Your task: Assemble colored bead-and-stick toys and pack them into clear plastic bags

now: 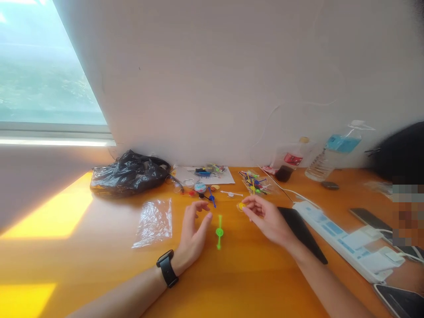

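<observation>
My right hand (269, 220) pinches a small yellow arrow spinner (242, 206) between thumb and fingertips; a clear rim shows around its round middle. My left hand (193, 233), with a black watch on the wrist, holds nothing, its fingers curved and apart just above the table. Between the hands lies a green arrow spinner (219, 232). Beyond them are a blue arrow spinner (212, 198) and a white one (231, 194). Small red (192, 193) and black (201, 195) pieces sit near a round, light-blue-topped item (200, 187).
A clear plastic bag (153, 223) lies left, before a black bag (129, 174). More spinners fill a packet (255, 183). At right are a dark flat object (303, 234), a power strip (341, 238), a cola bottle (289, 165), a water bottle (319, 165) and a partly visible person.
</observation>
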`<state>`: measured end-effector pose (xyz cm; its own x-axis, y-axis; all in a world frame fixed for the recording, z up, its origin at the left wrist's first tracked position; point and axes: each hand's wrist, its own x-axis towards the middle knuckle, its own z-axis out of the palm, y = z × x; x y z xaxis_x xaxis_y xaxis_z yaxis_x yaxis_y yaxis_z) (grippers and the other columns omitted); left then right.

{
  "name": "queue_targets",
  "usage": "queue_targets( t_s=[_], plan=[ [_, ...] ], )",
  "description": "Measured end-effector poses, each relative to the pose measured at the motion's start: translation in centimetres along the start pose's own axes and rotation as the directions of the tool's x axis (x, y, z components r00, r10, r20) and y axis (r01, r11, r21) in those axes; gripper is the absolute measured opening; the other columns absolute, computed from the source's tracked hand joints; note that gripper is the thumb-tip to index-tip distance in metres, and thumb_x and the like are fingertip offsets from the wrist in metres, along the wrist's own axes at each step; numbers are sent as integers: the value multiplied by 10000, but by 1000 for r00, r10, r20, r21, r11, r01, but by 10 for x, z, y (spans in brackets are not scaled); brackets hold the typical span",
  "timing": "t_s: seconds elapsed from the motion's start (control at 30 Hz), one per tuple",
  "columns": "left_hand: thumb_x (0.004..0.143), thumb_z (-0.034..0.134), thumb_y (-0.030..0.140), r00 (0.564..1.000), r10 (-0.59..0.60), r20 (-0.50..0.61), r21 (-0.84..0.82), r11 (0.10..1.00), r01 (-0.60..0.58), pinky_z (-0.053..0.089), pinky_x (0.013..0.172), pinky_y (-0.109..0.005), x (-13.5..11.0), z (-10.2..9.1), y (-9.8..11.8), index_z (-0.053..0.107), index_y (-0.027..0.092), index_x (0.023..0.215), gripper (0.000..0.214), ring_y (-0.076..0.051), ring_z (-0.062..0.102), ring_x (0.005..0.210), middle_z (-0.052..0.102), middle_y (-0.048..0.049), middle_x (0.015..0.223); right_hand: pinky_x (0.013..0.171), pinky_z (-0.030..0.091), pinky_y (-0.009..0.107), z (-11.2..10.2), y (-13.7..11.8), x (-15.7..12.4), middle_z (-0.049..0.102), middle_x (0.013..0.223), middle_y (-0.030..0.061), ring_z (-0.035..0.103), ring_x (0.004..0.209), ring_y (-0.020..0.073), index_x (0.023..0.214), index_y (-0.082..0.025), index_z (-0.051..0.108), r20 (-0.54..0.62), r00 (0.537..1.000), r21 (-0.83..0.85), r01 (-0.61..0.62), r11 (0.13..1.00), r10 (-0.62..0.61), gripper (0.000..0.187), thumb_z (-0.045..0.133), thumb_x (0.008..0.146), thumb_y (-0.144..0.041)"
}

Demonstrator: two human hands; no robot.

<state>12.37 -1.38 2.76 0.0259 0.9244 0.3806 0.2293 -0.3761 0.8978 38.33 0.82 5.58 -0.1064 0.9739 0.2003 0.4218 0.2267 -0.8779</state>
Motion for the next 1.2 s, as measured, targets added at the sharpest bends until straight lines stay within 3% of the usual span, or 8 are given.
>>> queue_targets(
  t_s=[0.33,0.47,0.57,0.63,0.73,0.8,0.97,1.2],
  plan=[
    [978,645,232,920,308,244,-18,950,-313,502,905,-349,-8,3,6,640,275,1268,293,-204,637,998,711,-58,1116,800,535,314,49,-21,-30,685,924,34,663,859,183,1107,-223,636,243,969,290,-40,956,-34,284,639,979,-477],
    [981,645,252,945,294,144,54,951,-304,501,834,-332,-6,4,3,661,244,1169,189,-196,626,906,707,-58,1012,795,520,332,26,-2,-15,686,976,55,657,881,209,1085,-230,631,7,999,-78,54,995,-53,242,596,986,-448],
    [979,639,282,943,280,179,70,952,-297,496,795,-322,-10,2,4,657,220,1098,135,-194,624,860,697,-64,950,790,489,347,3,27,-2,679,1036,79,651,945,248,1023,-228,602,-109,993,-502,-10,865,-52,132,612,938,-329],
    [973,631,301,896,296,332,16,948,-319,486,708,-293,-15,-1,7,643,211,1086,145,-167,611,739,688,-47,857,768,470,332,-5,42,2,669,1008,78,651,912,236,932,-226,569,-65,998,-615,-24,788,-21,44,552,946,-264],
    [964,616,326,726,307,615,-115,946,-303,398,502,-243,-23,-3,12,609,209,1114,191,-114,507,480,626,18,646,708,428,304,-4,50,1,658,938,59,631,815,203,898,-228,527,-8,1000,-673,-15,740,12,104,459,977,-214],
    [976,586,333,668,285,687,-89,946,-312,409,488,-246,-25,-3,15,590,218,1128,191,-127,534,468,624,21,623,688,399,299,0,48,0,656,930,56,618,797,197,910,-226,517,4,1000,-688,-3,726,8,111,440,986,-205],
    [1032,495,312,845,255,470,170,913,-370,501,1003,-462,-22,1,15,536,255,1175,160,-201,687,792,688,-17,837,680,364,302,4,38,-3,655,913,55,606,778,196,917,-223,519,13,1000,-685,1,729,11,117,432,989,-193],
    [1002,582,370,806,198,557,172,923,-346,498,819,-354,-17,0,11,624,248,1084,153,-230,628,896,687,-71,966,684,380,305,5,34,-4,638,897,61,598,776,205,878,-226,500,-3,1000,-692,-14,722,17,134,433,992,-203]
  ],
)
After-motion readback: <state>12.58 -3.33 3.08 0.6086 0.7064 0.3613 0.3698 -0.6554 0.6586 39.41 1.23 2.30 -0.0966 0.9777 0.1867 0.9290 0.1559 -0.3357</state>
